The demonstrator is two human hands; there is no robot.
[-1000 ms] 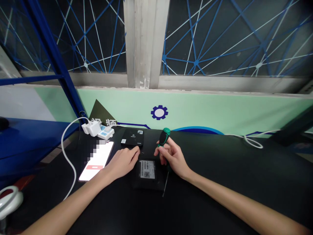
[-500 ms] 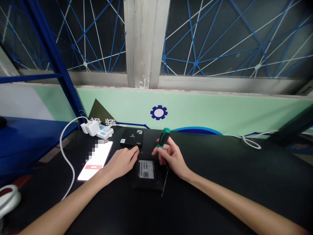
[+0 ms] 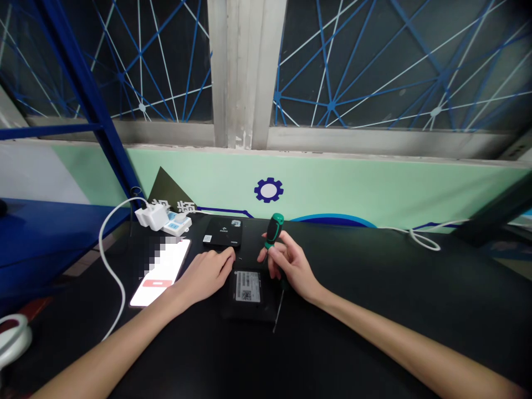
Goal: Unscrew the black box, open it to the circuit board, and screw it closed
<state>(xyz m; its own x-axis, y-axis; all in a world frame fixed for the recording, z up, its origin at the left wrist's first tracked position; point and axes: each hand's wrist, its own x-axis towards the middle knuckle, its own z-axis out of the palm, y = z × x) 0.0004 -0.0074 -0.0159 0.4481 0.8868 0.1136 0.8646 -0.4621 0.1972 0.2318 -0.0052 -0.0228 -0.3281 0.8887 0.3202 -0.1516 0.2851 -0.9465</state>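
My right hand (image 3: 293, 266) is closed round a screwdriver (image 3: 275, 230) with a green and black handle, held nearly upright. Its tip is hidden behind my fingers. Below that hand, the thin metal shaft (image 3: 278, 311) of what looks like a second screwdriver slants down along the right side of a flat black electronics box (image 3: 249, 311). A white label with a QR code (image 3: 248, 286) faces up on this box. My left hand (image 3: 210, 271) rests at the box's far left corner with its fingers curled in; whatever they grip is hidden. A tiny screw-like piece (image 3: 240, 258) lies between the hands.
Behind, a second flat black box (image 3: 223, 231) lies on the black table (image 3: 374, 293). To the left are a lit phone (image 3: 162, 274), a power strip (image 3: 177, 223) with a white charger (image 3: 152, 216), and its white cable (image 3: 103, 249). A white rounded object (image 3: 14, 338) stands at the left edge.
The view has shifted slightly. The screwdriver's handle in my right hand leans a little differently. My left hand and the labelled box have hardly moved.
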